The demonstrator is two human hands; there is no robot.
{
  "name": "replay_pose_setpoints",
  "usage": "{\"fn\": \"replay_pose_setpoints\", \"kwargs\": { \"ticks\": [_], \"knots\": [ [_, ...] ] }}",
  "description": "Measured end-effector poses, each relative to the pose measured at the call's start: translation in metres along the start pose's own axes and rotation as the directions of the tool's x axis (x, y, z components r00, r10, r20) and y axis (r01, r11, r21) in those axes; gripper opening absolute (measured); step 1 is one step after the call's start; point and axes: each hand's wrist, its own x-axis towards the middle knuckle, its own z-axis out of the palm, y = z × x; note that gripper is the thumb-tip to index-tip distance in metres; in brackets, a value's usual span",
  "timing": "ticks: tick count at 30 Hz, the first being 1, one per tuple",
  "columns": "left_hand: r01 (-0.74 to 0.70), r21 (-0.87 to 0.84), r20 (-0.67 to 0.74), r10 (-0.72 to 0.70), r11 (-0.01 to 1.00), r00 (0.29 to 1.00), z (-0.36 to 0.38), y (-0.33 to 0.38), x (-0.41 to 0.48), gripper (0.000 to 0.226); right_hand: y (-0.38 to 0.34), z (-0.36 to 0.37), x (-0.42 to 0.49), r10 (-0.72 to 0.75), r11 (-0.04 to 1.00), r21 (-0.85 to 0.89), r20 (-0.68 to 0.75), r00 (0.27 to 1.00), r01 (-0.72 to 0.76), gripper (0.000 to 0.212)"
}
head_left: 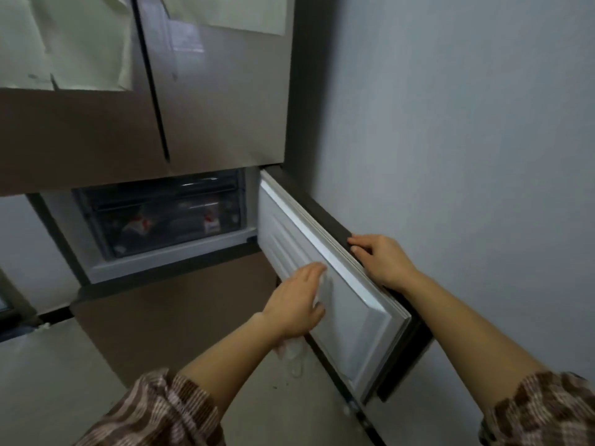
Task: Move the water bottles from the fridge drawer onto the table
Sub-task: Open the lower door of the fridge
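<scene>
Your left hand [297, 307] wraps its fingers [314, 272] round a clear water bottle [293, 350]; your right hand [381, 260] lies flat-fingered on the open fridge door [351, 320]. Red-labelled bottles [141, 224] remain in the drawer [161, 239]. Swinging that door could knock your bottle loose.

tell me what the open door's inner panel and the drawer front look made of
Inner panel: probably white moulded plastic, semi-gloss, with pressed ridges. Drawer front: seemingly clear, dark-tinted plastic; red-and-white contents show through it.

Bare hands [297, 304], brn/wht plaid sleeves [154, 410]
</scene>
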Motion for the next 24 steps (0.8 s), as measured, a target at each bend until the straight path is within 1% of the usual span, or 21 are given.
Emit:
{"fn": "replay_pose_setpoints", "kwargs": {
  "ticks": [2, 3, 5, 7, 9, 11, 14, 17, 22, 24],
  "knots": [
    [0.101, 0.021, -0.019, -0.100, 0.995, 0.995, -0.001, -0.001, 0.038, 0.083, 0.017, -0.006, 0.002, 0.053, 0.998, -0.019, -0.014, 0.998, -0.053, 0.036],
    [0.115, 0.065, -0.006, -0.115, 0.991, 0.993, -0.003, -0.003, 0.058, 0.089, 0.023, -0.009, 0.003, 0.069, 0.996, -0.051, -0.014, 0.998, -0.070, 0.039],
    [0.103, 0.151, 0.038, -0.109, 0.983, 0.993, -0.007, -0.007, 0.095, 0.094, 0.035, -0.014, 0.007, 0.081, 0.985, -0.154, -0.002, 0.997, -0.080, 0.043],
    [0.079, 0.211, 0.090, -0.100, 0.974, 0.991, -0.007, -0.007, 0.124, 0.094, 0.046, -0.017, 0.012, 0.075, 0.958, -0.278, -0.008, 0.997, -0.074, 0.044],
    [0.082, 0.196, 0.121, -0.107, 0.977, 0.987, 0.000, -0.004, 0.141, 0.095, 0.057, -0.018, 0.019, 0.084, 0.923, -0.376, -0.020, 0.996, -0.085, 0.047],
    [0.105, 0.124, 0.110, -0.119, 0.987, 0.987, 0.011, 0.000, 0.149, 0.097, 0.067, -0.019, 0.028, 0.119, 0.896, -0.430, -0.011, 0.993, -0.112, 0.053],
    [0.107, 0.073, 0.076, -0.113, 0.992, 0.991, 0.018, 0.004, 0.161, 0.097, 0.081, -0.024, 0.039, 0.147, 0.881, -0.454, -0.009, 0.989, -0.135, 0.056],
    [0.104, 0.054, 0.080, -0.109, 0.993, 0.991, 0.019, 0.006, 0.171, 0.095, 0.089, -0.030, 0.048, 0.153, 0.885, -0.443, -0.011, 0.988, -0.142, 0.054],
    [0.072, 0.033, 0.110, -0.075, 0.997, 0.991, 0.010, 0.003, 0.180, 0.090, 0.091, -0.032, 0.054, 0.186, 0.917, -0.356, -0.026, 0.982, -0.183, 0.053],
    [0.058, 0.012, 0.093, -0.059, 0.998, 0.994, 0.004, -0.005, 0.179, 0.086, 0.086, -0.033, 0.058, 0.190, 0.924, -0.326, -0.066, 0.980, -0.201, 0.051]
  ]
}}
